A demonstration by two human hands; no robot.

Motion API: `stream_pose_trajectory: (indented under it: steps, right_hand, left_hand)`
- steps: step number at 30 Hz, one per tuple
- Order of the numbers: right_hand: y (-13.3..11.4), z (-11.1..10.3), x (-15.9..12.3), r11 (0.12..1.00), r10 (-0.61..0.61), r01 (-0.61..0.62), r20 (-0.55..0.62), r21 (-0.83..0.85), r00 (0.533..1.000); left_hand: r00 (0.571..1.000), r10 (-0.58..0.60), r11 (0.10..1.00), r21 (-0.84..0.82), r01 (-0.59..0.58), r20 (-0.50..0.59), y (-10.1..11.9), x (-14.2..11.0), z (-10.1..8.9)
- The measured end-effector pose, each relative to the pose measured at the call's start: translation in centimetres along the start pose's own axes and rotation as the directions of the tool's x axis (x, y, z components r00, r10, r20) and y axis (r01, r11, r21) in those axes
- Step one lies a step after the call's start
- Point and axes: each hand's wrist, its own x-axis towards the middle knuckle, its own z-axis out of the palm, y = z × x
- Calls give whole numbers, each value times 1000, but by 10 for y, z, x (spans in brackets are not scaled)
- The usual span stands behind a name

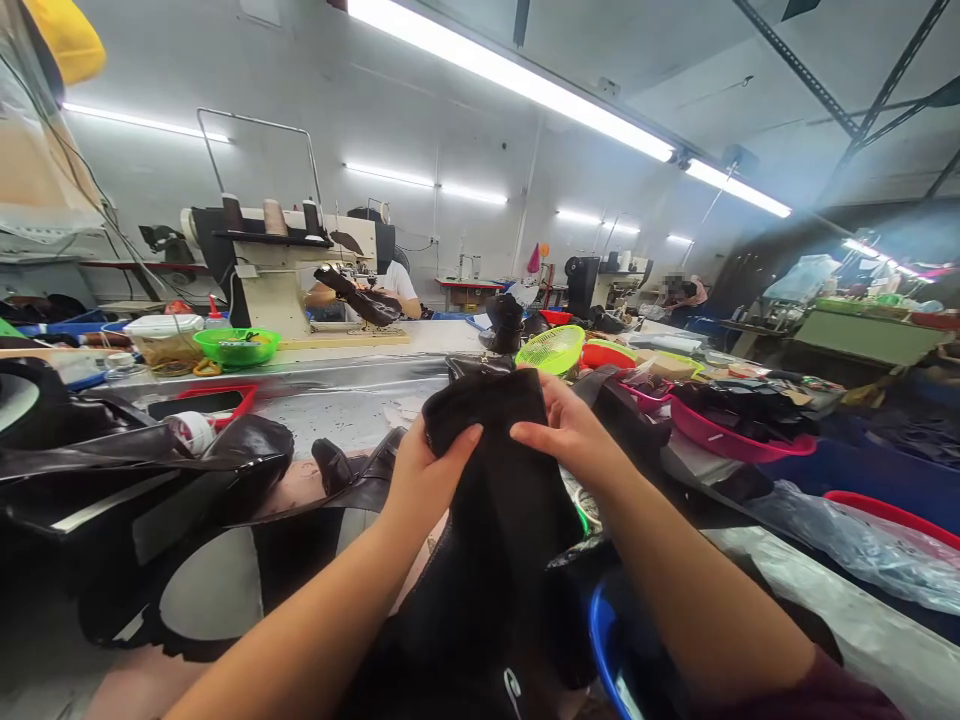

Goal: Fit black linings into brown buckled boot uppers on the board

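Observation:
A black boot upper [506, 510] stretches from the bottom of the view up to both of my hands. At its far edge on the left, my left hand [427, 470] grips it with the thumb on top and the fingers hidden beneath. My right hand [577, 430] pinches the right side of that same edge, thumb pressed on the dark material. Nearest to my left hand lie more black boot pieces [360, 495] with pale lining patches. Below my right forearm is the rim of a blue basin [600, 640].
Loose black uppers [195, 500] heap the left side. A green basket [238, 347], a sewing machine [274, 270] with thread cones, and a lime basket [551, 350] stand beyond. To the right are a pink basin [739, 430] and clear plastic [862, 545]. A co-worker [401, 290] sits behind the machine.

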Motion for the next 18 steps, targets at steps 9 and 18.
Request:
stream_pose_trajectory:
  steps: [9,18]
  right_hand:
    - [11,19,-8,989,98,-81,-143,123,985]
    - [3,20,3,994,87,-94,-131,-48,988]
  left_hand:
    - [998,60,987,152,-58,-13,-1,-1,-6]
    - [994,89,863,504,-46,-62,6,-1,-31]
